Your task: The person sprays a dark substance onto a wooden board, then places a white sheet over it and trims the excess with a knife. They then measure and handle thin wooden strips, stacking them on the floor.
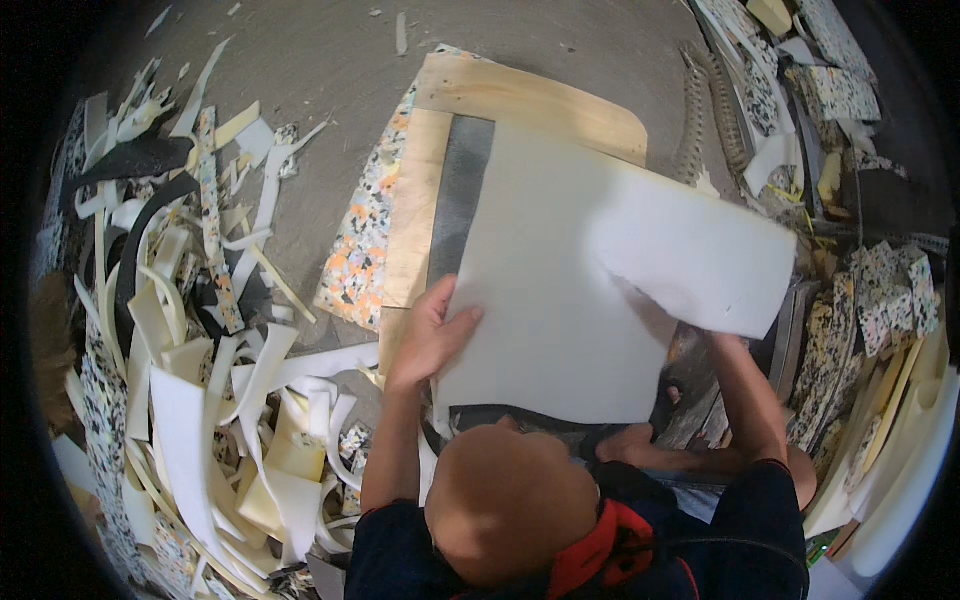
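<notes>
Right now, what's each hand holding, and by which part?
Left hand presses the near-left edge of the large white foam sheet, thumb on top. Right hand is hidden under the sheet's lifted right flap; its grip cannot be told.

- The foam sheet (pixel 555 300) is plain white, and so is the smaller foam piece (pixel 700 255) lying over its right side.
- The strip (pixel 460 200) showing beside the sheet is dark grey.
- The board (pixel 530 95) underneath is pale tan wood.
- The speckled foam slab (pixel 365 245) is cream, flecked with orange, black and yellow.
- The floor (pixel 330 60) is dull grey-brown.
- The scraps (pixel 230 420) heaped on the left are mostly white and cream, with a few black strips and speckled bits.
- The stacked blocks (pixel 895 290) on the right are speckled white, black and yellow.
- The person's shirt (pixel 740 540) is dark navy with a red collar.
</notes>
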Demonstrator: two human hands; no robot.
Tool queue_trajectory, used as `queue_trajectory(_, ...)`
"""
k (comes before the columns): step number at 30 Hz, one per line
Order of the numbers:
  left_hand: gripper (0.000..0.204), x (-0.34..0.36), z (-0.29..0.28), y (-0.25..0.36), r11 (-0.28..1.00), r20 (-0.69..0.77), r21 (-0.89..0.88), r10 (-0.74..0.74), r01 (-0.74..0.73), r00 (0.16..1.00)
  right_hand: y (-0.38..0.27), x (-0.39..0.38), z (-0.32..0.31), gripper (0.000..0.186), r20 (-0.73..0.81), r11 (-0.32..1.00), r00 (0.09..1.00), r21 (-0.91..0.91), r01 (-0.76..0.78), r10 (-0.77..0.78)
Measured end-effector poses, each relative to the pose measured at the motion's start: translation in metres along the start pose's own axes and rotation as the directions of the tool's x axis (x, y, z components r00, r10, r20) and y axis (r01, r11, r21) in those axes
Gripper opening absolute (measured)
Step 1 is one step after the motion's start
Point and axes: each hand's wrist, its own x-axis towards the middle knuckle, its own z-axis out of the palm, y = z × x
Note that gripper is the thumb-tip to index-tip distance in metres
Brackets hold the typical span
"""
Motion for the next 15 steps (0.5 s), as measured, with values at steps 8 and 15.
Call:
queue_trajectory(8,0.017,0.034,-0.018,0.004,0.990,-0.036,0.083,-0.115,0.118,0.993,0.036,0.005,-0.010,0.067,0.044,0.953,0.995,0.287,-0.095,0.086)
queue_trajectory(15,0.021,0.040,-0.017,-0.017,0.998,-0.104,0.058,-0.007,0.013,0.995,0.060,0.016,-0.028,0.072,0.149,0.832,0.978,0.516,-0.205,0.149)
